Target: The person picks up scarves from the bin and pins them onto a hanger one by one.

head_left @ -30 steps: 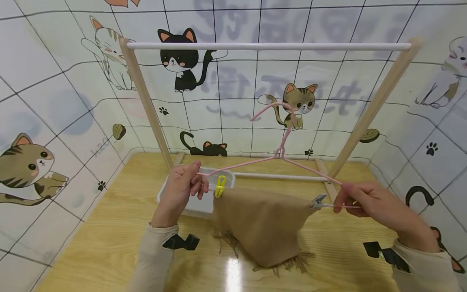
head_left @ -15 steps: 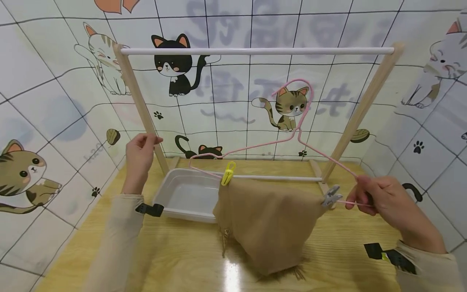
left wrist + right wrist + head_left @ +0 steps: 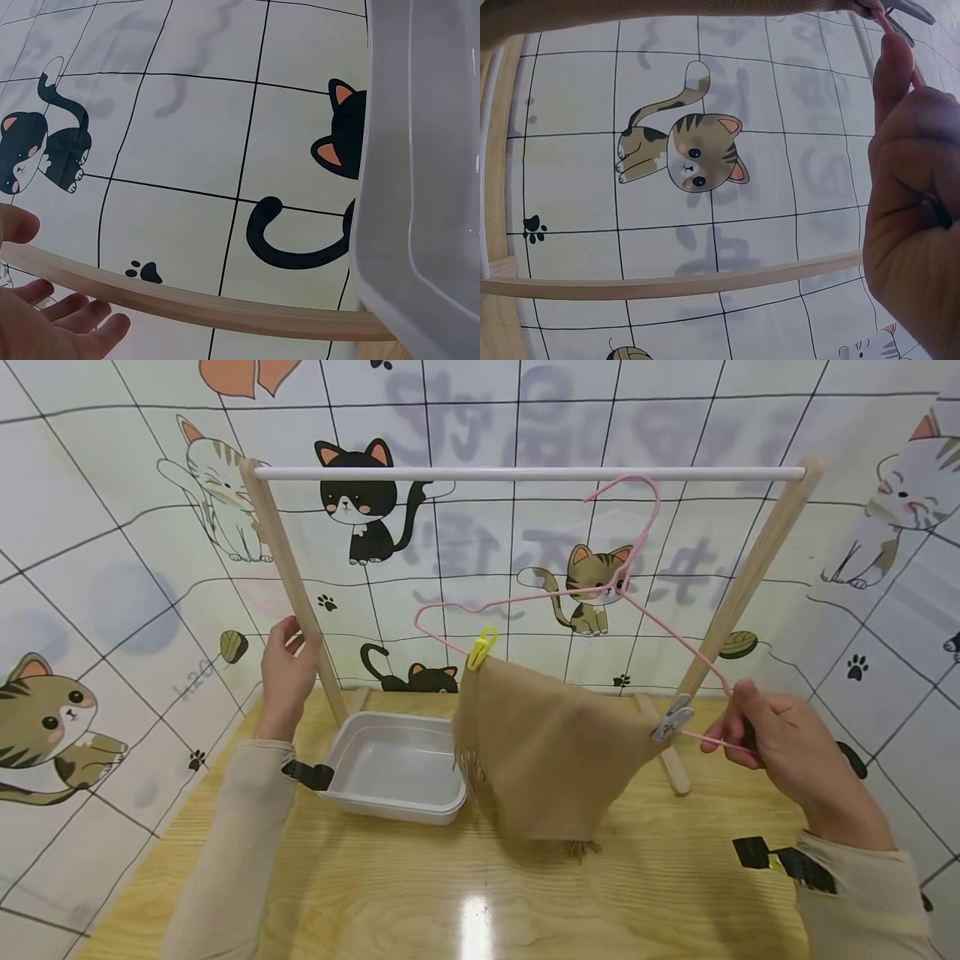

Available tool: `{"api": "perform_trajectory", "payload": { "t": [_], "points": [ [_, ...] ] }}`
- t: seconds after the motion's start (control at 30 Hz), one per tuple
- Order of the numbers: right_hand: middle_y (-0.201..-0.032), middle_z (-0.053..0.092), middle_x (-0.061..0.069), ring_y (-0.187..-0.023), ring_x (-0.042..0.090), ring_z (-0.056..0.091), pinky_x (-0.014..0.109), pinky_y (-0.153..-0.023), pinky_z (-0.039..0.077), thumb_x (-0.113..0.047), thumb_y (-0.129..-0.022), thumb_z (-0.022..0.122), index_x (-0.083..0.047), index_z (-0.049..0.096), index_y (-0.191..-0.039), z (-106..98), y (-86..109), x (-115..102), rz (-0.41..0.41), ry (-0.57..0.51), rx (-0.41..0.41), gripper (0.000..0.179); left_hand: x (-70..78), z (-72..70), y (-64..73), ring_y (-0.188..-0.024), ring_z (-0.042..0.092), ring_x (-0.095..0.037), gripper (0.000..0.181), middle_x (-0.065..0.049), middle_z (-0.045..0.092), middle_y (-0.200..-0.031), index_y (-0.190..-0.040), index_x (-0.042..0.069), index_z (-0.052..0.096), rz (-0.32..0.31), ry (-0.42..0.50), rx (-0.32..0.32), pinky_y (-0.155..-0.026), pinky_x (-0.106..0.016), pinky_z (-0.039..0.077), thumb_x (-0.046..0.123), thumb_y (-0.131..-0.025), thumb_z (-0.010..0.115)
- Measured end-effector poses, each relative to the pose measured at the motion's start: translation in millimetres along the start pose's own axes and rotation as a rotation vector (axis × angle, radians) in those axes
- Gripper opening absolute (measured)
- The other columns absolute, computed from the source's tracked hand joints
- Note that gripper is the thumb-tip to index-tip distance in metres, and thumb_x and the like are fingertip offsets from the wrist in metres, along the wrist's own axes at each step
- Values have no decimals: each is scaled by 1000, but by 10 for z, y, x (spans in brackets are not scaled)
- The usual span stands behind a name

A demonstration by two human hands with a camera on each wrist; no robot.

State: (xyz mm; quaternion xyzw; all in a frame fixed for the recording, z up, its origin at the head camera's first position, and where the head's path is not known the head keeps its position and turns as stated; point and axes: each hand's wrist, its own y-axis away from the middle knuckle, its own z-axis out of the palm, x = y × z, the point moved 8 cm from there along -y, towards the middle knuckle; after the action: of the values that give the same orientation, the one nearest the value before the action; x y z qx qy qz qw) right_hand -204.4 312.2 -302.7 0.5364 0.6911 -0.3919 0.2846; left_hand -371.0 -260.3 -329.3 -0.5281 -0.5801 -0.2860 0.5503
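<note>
My right hand (image 3: 787, 752) grips the right end of a pink wire hanger (image 3: 525, 600), tilted in mid-air. From its lower bar hangs a fringed tan cloth (image 3: 555, 743), clipped by a yellow clothespin (image 3: 481, 649) on the left and a grey clothespin (image 3: 672, 718) on the right. The hanger's hook overlaps the white top rail (image 3: 450, 473) in the head view; whether they touch I cannot tell. My left hand (image 3: 288, 672) is at the rack's left wooden post (image 3: 187, 306), thumb on one side and loosely bent fingers on the other; firm contact is not visible.
A white plastic basin (image 3: 397, 817) stands on the wooden table (image 3: 360, 893) beneath the rack, left of the cloth. The rack's right post (image 3: 750, 577) rises behind my right hand. Cat-printed sheeting (image 3: 480, 410) encloses the back and sides.
My left hand has let go of the hanger's left end and moved left to the post. My right hand has raised the hanger and cloth, bringing the hook up to the top rail.
</note>
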Motion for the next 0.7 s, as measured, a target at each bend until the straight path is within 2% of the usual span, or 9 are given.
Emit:
{"api": "perform_trajectory", "payload": {
  "t": [0.17, 0.33, 0.5, 0.67, 0.7],
  "points": [
    [-72, 73, 7, -47, 22, 53, 39, -42, 31, -43, -111, 26, 3, 46, -70, -37, -67, -4, 28, -17, 29, 65, 10, 27, -1, -150, 38, -25, 61, -10, 33, -163, -160, 11, 30, 20, -7, -16, -117, -43, 38, 32, -106, 49],
    [-70, 72, 6, -49, 19, 58, 38, -42, 33, -46, -110, 28, 4, 44, -70, -64, -122, -17, 48, -39, 64, 66, 21, 39, 2, -149, 39, -26, 62, -11, 33, -164, -160, 10, 29, 14, -6, -22, -118, -45, 37, 33, -106, 49],
    [-70, 72, 7, -50, 17, 58, 36, -43, 34, -48, -108, 30, 4, 43, -71, -65, -178, -37, 65, -81, 84, 65, 30, 53, 14, -150, 37, -26, 63, -11, 31, -165, -161, 10, 26, 9, -7, -32, -118, -45, 36, 33, -106, 49],
    [-72, 73, 8, -49, 17, 53, 37, -44, 33, -53, -107, 32, 5, 43, -71, -75, -252, -64, 95, -68, 102, 69, 21, 59, 12, -151, 36, -26, 64, -11, 31, -165, -161, 9, 25, 13, -5, -35, -118, -45, 36, 32, -107, 49],
    [-72, 73, 7, -50, 17, 56, 36, -45, 34, -53, -106, 32, 6, 44, -71, -77, -264, -67, 102, -56, 106, 69, 19, 63, 11, -151, 35, -26, 64, -11, 30, -165, -161, 10, 24, 14, -4, -39, -118, -46, 36, 31, -106, 49]
  ]
}}
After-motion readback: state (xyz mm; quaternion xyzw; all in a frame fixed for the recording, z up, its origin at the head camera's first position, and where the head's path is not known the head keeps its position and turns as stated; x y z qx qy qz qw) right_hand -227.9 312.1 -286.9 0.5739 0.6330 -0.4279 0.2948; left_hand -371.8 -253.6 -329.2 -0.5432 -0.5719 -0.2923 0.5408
